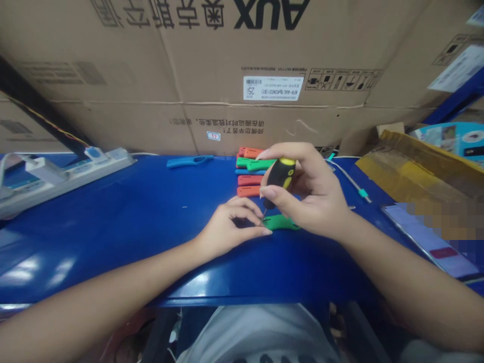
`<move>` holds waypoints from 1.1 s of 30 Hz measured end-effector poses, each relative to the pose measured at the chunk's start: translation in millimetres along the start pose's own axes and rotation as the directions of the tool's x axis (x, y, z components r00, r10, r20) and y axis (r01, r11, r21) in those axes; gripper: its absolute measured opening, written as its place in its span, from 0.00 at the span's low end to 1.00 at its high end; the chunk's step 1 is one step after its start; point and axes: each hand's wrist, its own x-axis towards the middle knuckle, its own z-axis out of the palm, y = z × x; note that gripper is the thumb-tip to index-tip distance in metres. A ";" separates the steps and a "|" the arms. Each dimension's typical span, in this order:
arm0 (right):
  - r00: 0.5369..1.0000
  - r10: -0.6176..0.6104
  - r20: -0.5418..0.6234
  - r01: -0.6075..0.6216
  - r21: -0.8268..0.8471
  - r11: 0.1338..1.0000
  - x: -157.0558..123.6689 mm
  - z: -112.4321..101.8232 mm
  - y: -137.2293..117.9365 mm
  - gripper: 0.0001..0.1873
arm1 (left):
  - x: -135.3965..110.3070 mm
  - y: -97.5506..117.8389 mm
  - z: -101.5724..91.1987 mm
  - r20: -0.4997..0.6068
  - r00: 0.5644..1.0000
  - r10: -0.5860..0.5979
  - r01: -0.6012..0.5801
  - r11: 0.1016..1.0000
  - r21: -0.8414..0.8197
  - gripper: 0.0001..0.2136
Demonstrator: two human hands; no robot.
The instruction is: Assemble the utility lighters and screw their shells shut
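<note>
A: In the head view, what is the right hand point(321, 196) doing, right of centre?

B: It's gripping a black-and-yellow screwdriver point(280, 176), fingers and thumb wrapped about the grip. The tool is tilted, its thin shaft pointing down and to the left.

A: And where does the tip go?

B: To the left end of a green handle point(282, 222), which lies just below the centre of the frame on the blue bench point(124, 227). I can't tell exactly what the tip touches.

A: The left hand point(227, 227)?

B: Near the centre, closed on that same left end, with the thumb on the lower side and the curled fingers on the upper side.

A: What's just above the hands?

B: A row of orange handles point(247, 191), with a blue one and some green ones point(260, 164) among them, partly hidden by the right hand. Another blue handle point(189, 161) lies apart, left of the row.

A: And toward the edges?

B: A white power strip point(68, 176) with plugs in it at the left, a yellow-taped package point(408, 161) at the right, and printed cardboard point(143, 65) across the top, its lettering upside down.
</note>
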 end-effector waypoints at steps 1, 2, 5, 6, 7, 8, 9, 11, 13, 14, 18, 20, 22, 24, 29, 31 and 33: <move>1.000 -0.014 -0.014 0.014 -0.009 1.000 -2.2 1.7 3.5 0.15 | 0.0 -0.1 -0.3 0.009 1.000 0.002 -0.002 1.000 -0.002 0.06; 1.000 -0.016 -0.020 0.016 -0.023 1.000 -4.6 2.6 7.5 0.15 | 0.1 -0.1 -0.9 0.021 1.000 0.008 -0.008 1.000 0.000 0.06; 0.996 -0.084 -0.036 0.081 -0.072 0.994 -9.4 0.0 20.5 0.18 | 1.5 0.6 -4.0 0.062 0.998 0.031 -0.035 0.998 0.056 0.10; 0.991 -0.126 -0.052 0.121 -0.092 0.988 -9.5 -2.1 24.5 0.19 | 2.1 0.8 -5.4 0.076 0.996 0.040 -0.047 0.995 0.093 0.15; 0.983 -0.171 -0.073 0.163 -0.112 0.980 -9.0 -4.3 27.9 0.19 | 2.8 0.9 -6.9 0.088 0.995 0.049 -0.061 0.989 0.135 0.19; 0.974 -0.208 -0.093 0.195 -0.128 0.972 -8.1 -6.5 30.7 0.18 | 3.5 0.9 -8.4 0.095 0.994 0.056 -0.072 0.982 0.175 0.20; 0.968 -0.222 -0.113 0.206 -0.137 0.969 -6.9 -8.5 32.8 0.18 | 4.2 0.6 -9.8 0.099 0.993 0.059 -0.079 0.975 0.210 0.20; 0.968 -0.208 -0.142 0.189 -0.137 0.972 -4.7 -11.4 35.1 0.17 | 5.3 -0.7 -12.0 0.096 0.994 0.058 -0.081 0.963 0.256 0.15; 0.964 -0.199 -0.175 0.175 -0.143 0.974 -3.5 -13.0 35.2 0.17 | 5.9 -2.5 -13.1 0.089 0.995 0.052 -0.075 0.958 0.278 0.11; 0.960 -0.200 -0.194 0.172 -0.153 0.973 -3.2 -13.4 34.9 0.17 | 5.9 -3.3 -13.2 0.091 0.995 0.051 -0.074 0.957 0.281 0.10; 0.947 -0.221 -0.232 0.177 -0.194 0.965 -2.9 -14.0 34.4 0.15 | 5.1 -4.5 -12.3 0.096 0.992 0.078 -0.099 0.963 0.250 0.07; 0.952 -0.222 -0.210 0.178 -0.206 0.962 -3.0 -14.2 35.4 0.16 | 4.8 -3.8 -11.7 0.087 0.990 0.110 -0.127 0.966 0.224 0.04; 0.958 -0.217 -0.187 0.176 -0.213 0.961 -3.4 -14.1 36.6 0.16 | 4.8 -3.0 -11.3 0.080 0.987 0.141 -0.155 0.966 0.208 0.02; 0.962 -0.209 -0.175 0.172 -0.208 0.963 -4.3 -13.3 37.4 0.17 | 4.8 -2.4 -11.1 0.083 0.984 0.156 -0.170 0.965 0.199 0.00; 0.966 -0.195 -0.173 0.166 -0.168 0.972 -9.4 -8.7 36.9 0.16 | 3.6 -3.1 -9.1 0.112 0.981 0.160 -0.179 0.966 0.185 0.02; 0.969 -0.205 -0.141 0.181 -0.167 0.969 -11.6 -7.5 37.0 0.17 | 3.3 -4.0 -8.0 0.130 0.979 0.158 -0.180 0.967 0.181 0.02; 0.969 -0.221 -0.112 0.198 -0.183 0.963 -12.6 -7.2 37.3 0.18 | 3.5 -4.9 -7.5 0.142 0.980 0.138 -0.162 0.971 0.173 0.01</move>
